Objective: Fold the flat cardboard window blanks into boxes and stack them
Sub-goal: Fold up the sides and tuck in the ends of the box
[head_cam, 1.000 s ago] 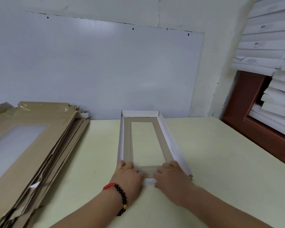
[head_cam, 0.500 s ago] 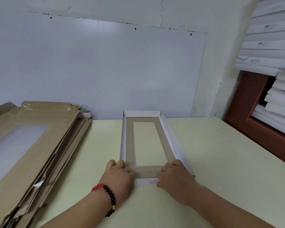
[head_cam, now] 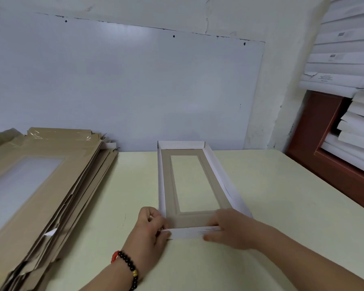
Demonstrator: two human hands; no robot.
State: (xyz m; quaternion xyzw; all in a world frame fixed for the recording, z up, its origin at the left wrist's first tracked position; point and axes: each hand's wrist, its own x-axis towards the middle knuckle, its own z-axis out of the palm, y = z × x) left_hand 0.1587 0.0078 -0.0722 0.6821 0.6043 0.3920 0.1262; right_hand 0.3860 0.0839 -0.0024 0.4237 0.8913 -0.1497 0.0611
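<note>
A long cardboard window box (head_cam: 168, 181) lies on the pale table (head_cam: 282, 196), its brown inner face up and its white side walls and far wall folded upright. Through its window the table shows. My left hand (head_cam: 150, 229), with a bead bracelet on the wrist, pinches the near left corner of the box. My right hand (head_cam: 229, 227) grips the near right corner, fingers over the brown panel and thumb under the white near flap (head_cam: 189, 232). A pile of flat brown window blanks (head_cam: 40, 181) lies at the left.
Folded white boxes (head_cam: 349, 80) are stacked high at the right, above a reddish wooden panel (head_cam: 319, 143). A whiteboard (head_cam: 124, 85) covers the wall behind the table. The table's right edge runs diagonally near the wooden panel.
Both hands slid apart from the middle of the near end to its two corners. The white near flap now shows between them, and the box sits slightly nearer to me.
</note>
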